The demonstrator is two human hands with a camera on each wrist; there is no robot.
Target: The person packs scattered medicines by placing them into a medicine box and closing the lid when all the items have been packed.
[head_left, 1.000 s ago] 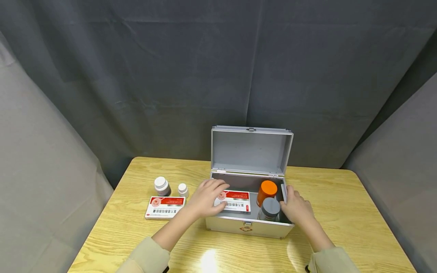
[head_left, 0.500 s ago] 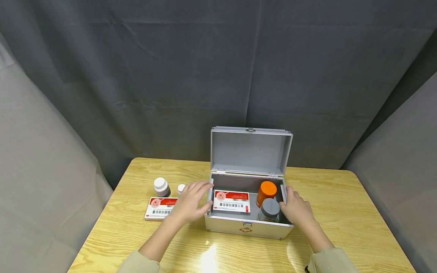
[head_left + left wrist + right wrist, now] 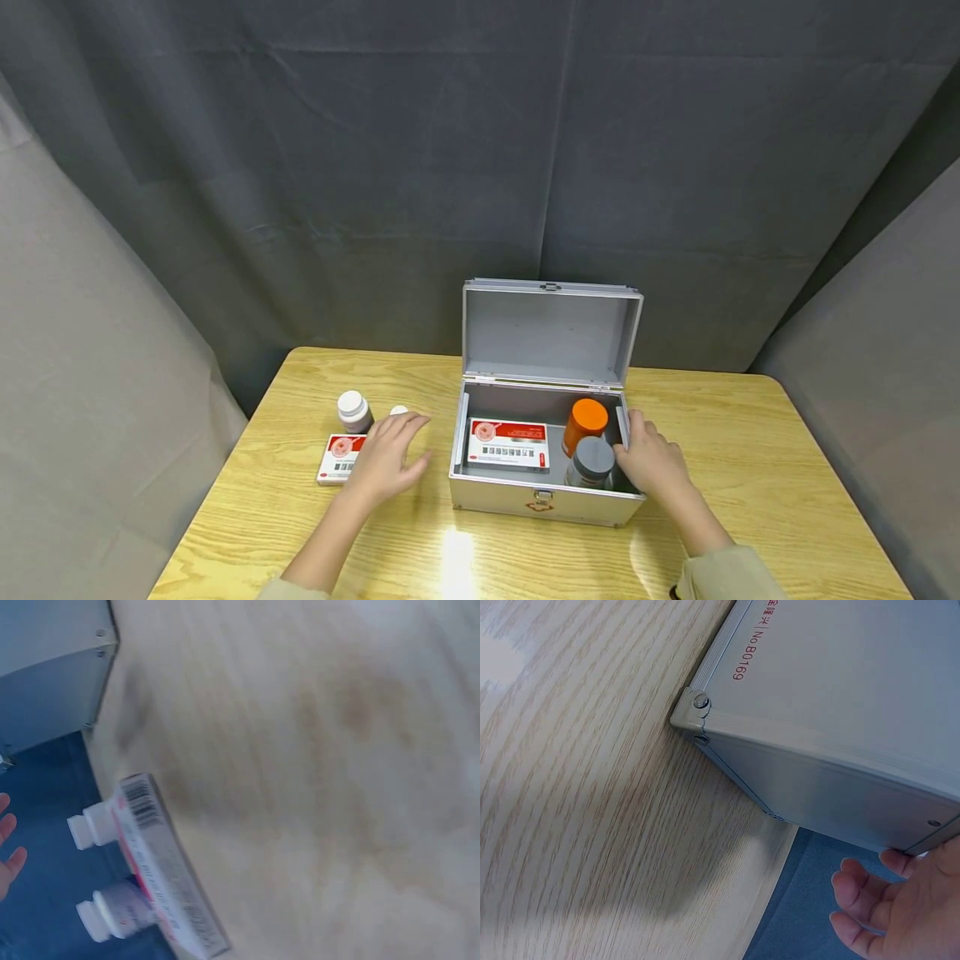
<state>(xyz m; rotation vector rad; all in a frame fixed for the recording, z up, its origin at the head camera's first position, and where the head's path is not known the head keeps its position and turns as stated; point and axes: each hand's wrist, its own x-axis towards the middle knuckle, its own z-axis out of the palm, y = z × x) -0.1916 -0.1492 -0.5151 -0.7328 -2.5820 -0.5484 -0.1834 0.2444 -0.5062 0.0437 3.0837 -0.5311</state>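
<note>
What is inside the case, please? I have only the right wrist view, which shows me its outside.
Observer: A red-and-white box, an orange-lidded jar and a grey-lidded jar.
Operator: Thank you. Does the left hand hold something?
Observer: No, it holds nothing; its thumb and fingers are apart.
Operator: And how does the lid stand?
Observer: It stands open, raised at the back.

A carton [image 3: 508, 443] lies in the case [image 3: 495, 496], left of a jar [image 3: 593, 459] (with a bottle [image 3: 587, 417] behind).
</note>
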